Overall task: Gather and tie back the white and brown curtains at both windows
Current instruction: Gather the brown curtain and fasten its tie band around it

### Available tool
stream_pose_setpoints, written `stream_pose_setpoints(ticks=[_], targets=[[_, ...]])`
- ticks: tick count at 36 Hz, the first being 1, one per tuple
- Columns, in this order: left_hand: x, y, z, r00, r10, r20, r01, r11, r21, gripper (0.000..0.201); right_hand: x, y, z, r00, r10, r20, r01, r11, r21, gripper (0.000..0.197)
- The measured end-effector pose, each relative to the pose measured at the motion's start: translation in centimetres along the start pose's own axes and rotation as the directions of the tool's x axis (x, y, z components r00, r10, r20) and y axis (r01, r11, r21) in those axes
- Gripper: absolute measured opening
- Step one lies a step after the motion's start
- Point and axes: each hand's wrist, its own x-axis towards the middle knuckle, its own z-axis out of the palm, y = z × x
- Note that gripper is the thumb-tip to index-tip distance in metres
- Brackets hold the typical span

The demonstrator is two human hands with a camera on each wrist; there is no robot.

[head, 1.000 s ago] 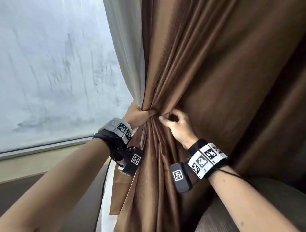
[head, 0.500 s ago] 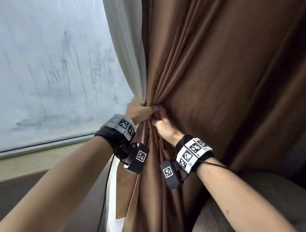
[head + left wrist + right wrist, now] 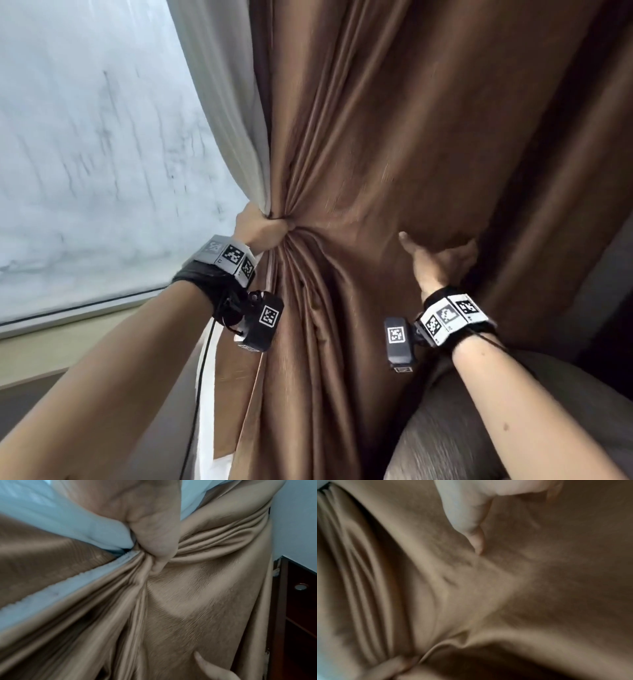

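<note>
My left hand grips the gathered neck of the white curtain and the brown curtain at mid height, beside the window. In the left wrist view its fingers squeeze the brown curtain and white curtain into one bunch. My right hand is further right on the brown curtain. Its thumb lies on the front and its fingers reach round a broad fold, tips hidden. The right wrist view shows the thumb pressed on blurred brown cloth.
The window pane and its sill fill the left. A grey upholstered seat sits low at the right. A black cable hangs from my left wrist. Dark wooden furniture stands beyond the curtain's edge.
My right hand has left the bunch beside my left hand and moved right across the brown curtain to a further fold. The left hand keeps its grip, slightly higher.
</note>
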Motion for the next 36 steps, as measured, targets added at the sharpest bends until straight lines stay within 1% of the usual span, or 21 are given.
stream_pose_setpoints(ticks=[2,5,7,9,10,11,13,14,15,17,19,21,23,25,26,28,29,31,32,34,36], targets=[[-0.1,0.2,-0.1,1.0,0.011,0.017,-0.011,1.0,-0.014,0.057,0.6,0.5,0.2,0.999,0.012,0.031,-0.012,1.0,-0.018,0.143],[-0.5,0.5,-0.2,0.999,0.006,0.032,-0.005,1.0,-0.021,0.059,1.4,0.6,0.3,0.998,0.062,0.024,-0.062,0.998,-0.001,0.151],[-0.6,0.5,-0.4,0.999,0.003,0.041,-0.002,1.0,-0.031,0.063,2.1,1.0,0.6,0.994,0.112,0.017,-0.113,0.992,0.055,0.153],[-0.7,0.5,-0.5,0.999,0.004,0.047,-0.002,0.999,-0.038,0.07,2.1,0.9,0.6,0.992,0.126,-0.016,-0.124,0.99,0.073,0.151],[-0.7,0.5,-0.5,0.999,0.003,0.046,-0.001,0.999,-0.046,0.074,2.0,0.8,0.5,0.994,0.102,-0.036,-0.099,0.992,0.073,0.146],[-0.7,0.5,-0.5,0.999,0.002,0.048,0.001,0.998,-0.055,0.077,1.5,0.4,0.5,0.997,0.065,-0.045,-0.062,0.995,0.075,0.132],[-0.9,0.5,-0.4,0.999,-0.003,0.05,0.007,0.998,-0.069,0.078,0.5,-0.4,0.7,1.0,0.008,-0.028,-0.007,0.999,0.043,0.088],[-0.9,0.5,-0.3,0.999,-0.001,0.053,0.006,0.997,-0.075,0.078,0.2,-0.6,1.1,0.999,-0.027,-0.027,0.028,1.0,0.015,0.07],[-1.0,0.6,-0.3,0.998,0.001,0.059,0.003,0.997,-0.078,0.077,-0.4,-0.7,1.5,0.999,-0.044,-0.009,0.044,0.999,-0.004,0.058],[-1.2,0.8,-0.1,0.997,0.01,0.077,-0.004,0.997,-0.078,0.074,-1.6,-1.2,2.3,0.996,-0.076,0.049,0.078,0.997,-0.024,0.042],[-1.5,0.9,0.1,0.996,0.02,0.091,-0.013,0.997,-0.074,0.07,-3.0,-1.8,3.1,0.99,-0.08,0.121,0.088,0.994,-0.062,0.034],[-1.7,1.0,0.2,0.995,0.026,0.099,-0.017,0.996,-0.086,0.076,-4.1,-2.4,3.9,0.976,-0.117,0.183,0.132,0.988,-0.074,0.029],[-1.8,0.9,0.2,0.994,0.027,0.11,-0.016,0.995,-0.101,0.08,-5.3,-2.9,4.7,0.956,-0.167,0.242,0.195,0.976,-0.095,0.028],[-2.0,1.0,0.1,0.992,0.036,0.118,-0.024,0.994,-0.104,0.077,-6.4,-3.5,5.3,0.929,-0.205,0.308,0.252,0.96,-0.121,0.029],[-2.0,0.9,0.0,0.991,0.046,0.123,-0.033,0.994,-0.106,0.072,-6.9,-3.8,5.5,0.914,-0.228,0.335,0.285,0.949,-0.132,0.029],[-1.9,0.7,-0.2,0.988,0.061,0.143,-0.046,0.994,-0.103,0.054,-7.7,-4.3,5.7,0.886,-0.264,0.382,0.345,0.925,-0.161,0.027],[-1.9,0.6,-0.3,0.985,0.074,0.156,-0.058,0.993,-0.104,0.049,-8.1,-4.6,5.8,0.868,-0.285,0.406,0.379,0.909,-0.173,0.026],[-1.9,0.4,-0.4,0.974,0.113,0.196,-0.089,0.988,-0.129,0.051,-8.8,-5.2,5.9,0.826,-0.314,0.468,0.442,0.876,-0.193,0.026],[-2.0,0.4,-0.4,0.967,0.129,0.22,-0.1,0.985,-0.139,0.053,-9.2,-5.5,6.1,0.802,-0.327,0.5,0.475,0.856,-0.202,0.026],[-2.3,0.5,-0.4,0.955,0.133,0.266,-0.094,0.984,-0.153,0.049,-10.0,-6.1,6.4,0.758,-0.353,0.549,0.542,0.808,-0.23,0.026],[-2.6,0.6,-0.4,0.94,0.137,0.314,-0.085,0.981,-0.173,0.048,-10.4,-6.3,7.0,0.711,-0.366,0.6,0.62,0.73,-0.289,0.027]])
